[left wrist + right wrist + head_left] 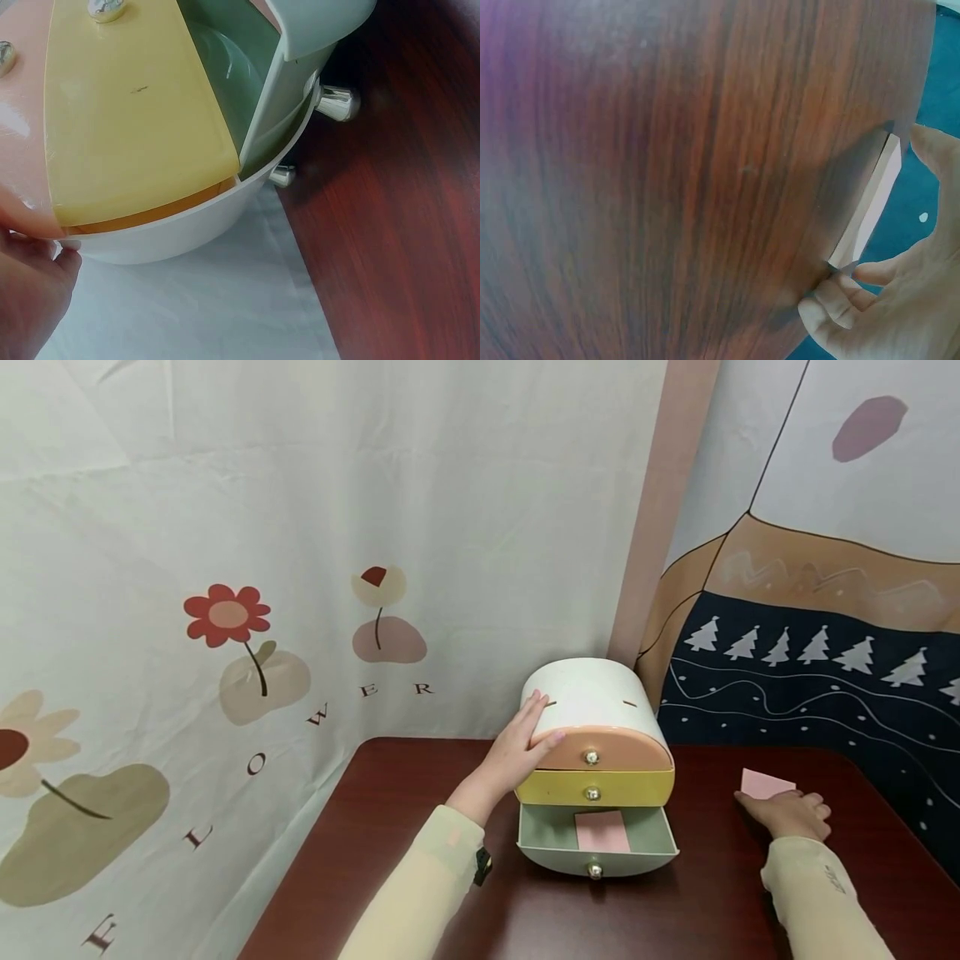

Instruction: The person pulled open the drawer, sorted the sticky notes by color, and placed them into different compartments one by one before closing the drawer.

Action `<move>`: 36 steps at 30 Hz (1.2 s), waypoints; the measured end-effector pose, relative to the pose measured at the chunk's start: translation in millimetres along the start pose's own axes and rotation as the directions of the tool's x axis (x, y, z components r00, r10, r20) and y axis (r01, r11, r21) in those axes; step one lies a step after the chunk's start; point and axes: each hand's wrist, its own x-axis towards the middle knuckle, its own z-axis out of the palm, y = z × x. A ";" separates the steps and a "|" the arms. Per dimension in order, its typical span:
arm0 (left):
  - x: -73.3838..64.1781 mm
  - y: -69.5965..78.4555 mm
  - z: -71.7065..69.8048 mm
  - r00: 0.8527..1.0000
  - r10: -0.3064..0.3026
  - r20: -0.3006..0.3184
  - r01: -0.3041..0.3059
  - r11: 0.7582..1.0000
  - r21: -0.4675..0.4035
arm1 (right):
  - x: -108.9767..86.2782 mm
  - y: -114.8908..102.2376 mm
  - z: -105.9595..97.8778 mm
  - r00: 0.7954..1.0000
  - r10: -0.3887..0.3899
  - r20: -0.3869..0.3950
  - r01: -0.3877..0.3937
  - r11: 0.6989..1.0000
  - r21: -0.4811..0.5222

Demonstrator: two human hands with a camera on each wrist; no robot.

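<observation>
A small rounded drawer cabinet (592,693) has a white shell with an orange, a yellow and a green drawer. Its bottom green drawer (637,862) is pulled out, and a pink square of paper (602,832) lies inside. My left hand (510,756) rests against the cabinet's left side, fingers on the white shell and thumb by the orange drawer (22,172). To the right, my right hand (795,815) holds a pink sticky note pad (870,206) by its edges, thumb at one end and fingers at the other, at the tabletop.
The dark red wooden table (712,893) carries the cabinet near its back edge. A pale curtain (450,510) with printed flowers hangs behind and to the left. On the right hangs a dark printed cloth (810,693) with white trees.
</observation>
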 end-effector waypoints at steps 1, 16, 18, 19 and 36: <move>-0.1 0.2 -0.2 1.000 0.000 0.001 0.000 1.000 0.001 | 0.4 -0.2 0.6 1.000 0.002 -0.007 -0.002 1.000 -0.006; -0.8 2.5 -0.6 1.000 0.004 0.008 -0.004 1.000 0.002 | 4.2 1.0 2.1 0.997 0.071 -0.009 -0.071 0.997 0.015; -0.9 2.3 -0.6 1.000 0.002 0.008 -0.002 1.000 0.007 | 4.7 0.7 0.9 0.997 0.078 0.000 -0.078 0.997 0.021; -0.9 2.1 -0.7 1.000 0.002 0.007 -0.002 1.000 0.009 | 4.5 0.2 0.0 0.997 0.080 0.005 -0.080 0.996 0.026; -1.4 2.7 -1.1 1.000 -0.006 -0.003 0.006 1.000 0.023 | 1.5 5.2 -2.2 0.999 0.052 -0.002 -0.051 0.997 0.066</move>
